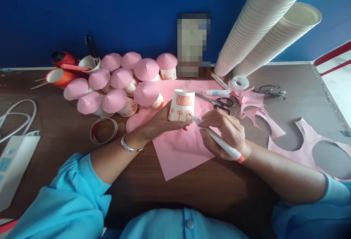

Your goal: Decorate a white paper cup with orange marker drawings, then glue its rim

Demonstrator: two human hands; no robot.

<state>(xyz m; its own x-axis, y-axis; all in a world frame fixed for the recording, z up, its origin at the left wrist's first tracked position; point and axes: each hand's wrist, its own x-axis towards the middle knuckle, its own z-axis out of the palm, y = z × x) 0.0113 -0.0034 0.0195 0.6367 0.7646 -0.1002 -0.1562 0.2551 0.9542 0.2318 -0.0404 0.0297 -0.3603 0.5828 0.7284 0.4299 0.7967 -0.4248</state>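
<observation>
My left hand (161,122) grips a white paper cup (175,111), held upside down above the pink paper. An orange-red hatched rectangle and a row of small flower shapes are drawn on its side. In my right hand (223,133) is a white marker pen (223,144) with an orange-red end, its tip at the lower right of the cup's drawing. Beneath both hands lies a pink paper sheet (175,155). Just behind the cup and my right hand rest black-handled scissors (219,102) and a glue stick (217,92).
Several decorated cups with pink cone tops (146,69) stand at the left back. Tall stacks of paper cups (263,23) lean at the right. Tape roll (239,83), glasses (270,91) and pink scraps (304,147) lie right; a tape ring (103,130) and power strip (19,169) lie left.
</observation>
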